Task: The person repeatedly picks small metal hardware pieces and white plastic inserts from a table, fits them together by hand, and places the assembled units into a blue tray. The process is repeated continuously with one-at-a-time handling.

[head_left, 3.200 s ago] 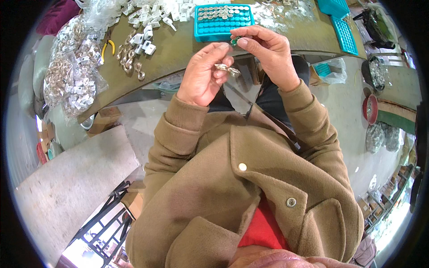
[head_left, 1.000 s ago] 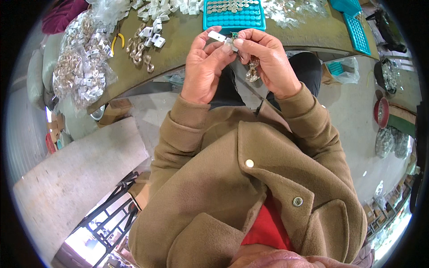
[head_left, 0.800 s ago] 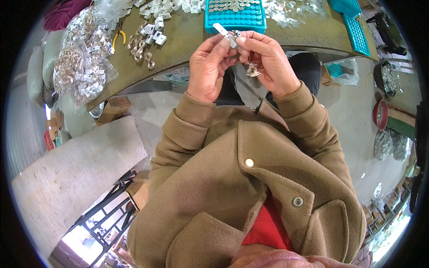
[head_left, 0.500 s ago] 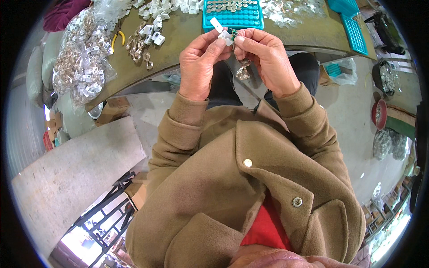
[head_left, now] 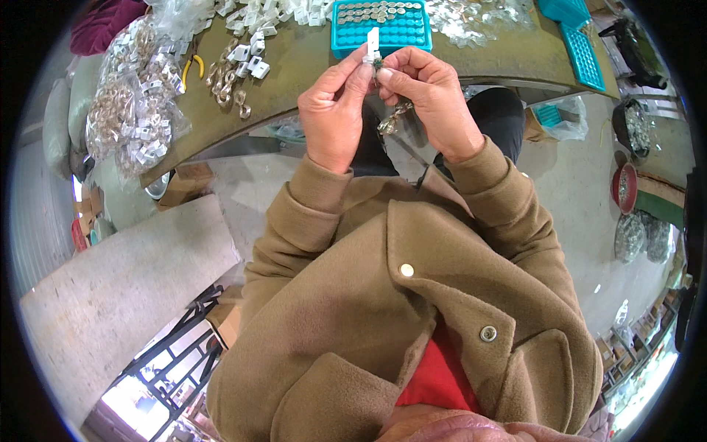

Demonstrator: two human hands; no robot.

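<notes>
Pinched in the fingers of my left hand (head_left: 335, 103) is a small white plastic case (head_left: 373, 43), its flap standing upright. My right hand (head_left: 428, 92) closes its thumb and forefinger on a small green circuit board (head_left: 378, 64), which touches the white case. From below my right fingers hangs a coiled bundle of thin wire (head_left: 394, 120). Just beyond the hands sits a turquoise tray (head_left: 381, 42) of round pockets, with silver coin cells (head_left: 381, 11) in its far rows.
White cases (head_left: 254, 59) and wire bundles (head_left: 221, 81) lie left on the table (head_left: 294, 55), beside yellow-handled pliers (head_left: 193, 70). A clear bag (head_left: 121, 118) of parts is at far left. Clear plastic pieces (head_left: 464, 18) spread right of the tray. Another turquoise tray (head_left: 582, 57) lies farther right.
The white case has turned from slanting left to upright. The green board has come in against it and is now mostly covered by fingers. The hanging wire bundle swung slightly left.
</notes>
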